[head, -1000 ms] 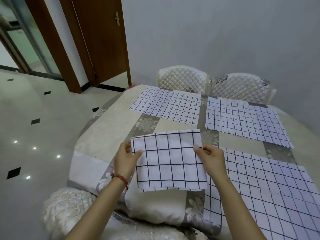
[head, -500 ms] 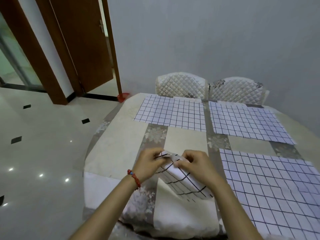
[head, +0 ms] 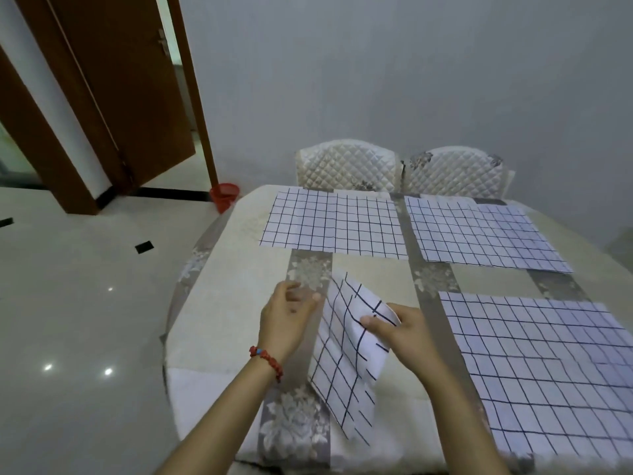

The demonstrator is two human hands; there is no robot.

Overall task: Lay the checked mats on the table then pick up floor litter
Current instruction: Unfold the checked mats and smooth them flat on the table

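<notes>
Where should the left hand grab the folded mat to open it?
Pinch the loose upper corner of the folded mat, coming in from the left. The right hand pins its right side, and that free edge tilts up toward the open left hand.

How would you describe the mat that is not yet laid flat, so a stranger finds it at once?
Start at the table and look to its near left part. The folded checked mat hangs there in the right hand. The three other mats lie flat and spread out.

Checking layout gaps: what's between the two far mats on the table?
Only a bare grey strip of tablecloth separates far-left mat from far-right mat, seen in the head view.
</notes>
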